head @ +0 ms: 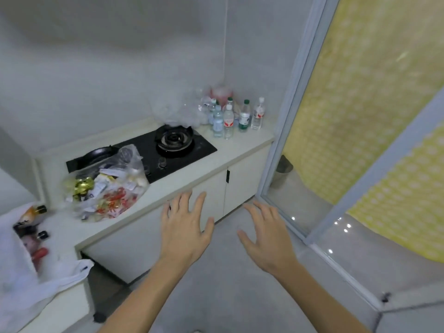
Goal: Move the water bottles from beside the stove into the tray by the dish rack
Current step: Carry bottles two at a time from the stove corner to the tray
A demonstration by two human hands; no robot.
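Observation:
Several clear water bottles [228, 122] with white or green caps stand upright in a cluster on the white counter [242, 145], to the right of the black gas stove [173, 143], near the far corner. My left hand [185, 227] and my right hand [266, 236] are both held out below the counter edge, in front of the cabinet doors, fingers spread and holding nothing. Both hands are well short of the bottles. No tray or dish rack is in view.
A clear plastic bag of packets [108, 186] lies on the counter left of the stove, partly over a black pan [96, 155]. A white bag with small bottles [28, 248] sits at the near left. A sliding glass door frame [290, 131] stands right of the counter.

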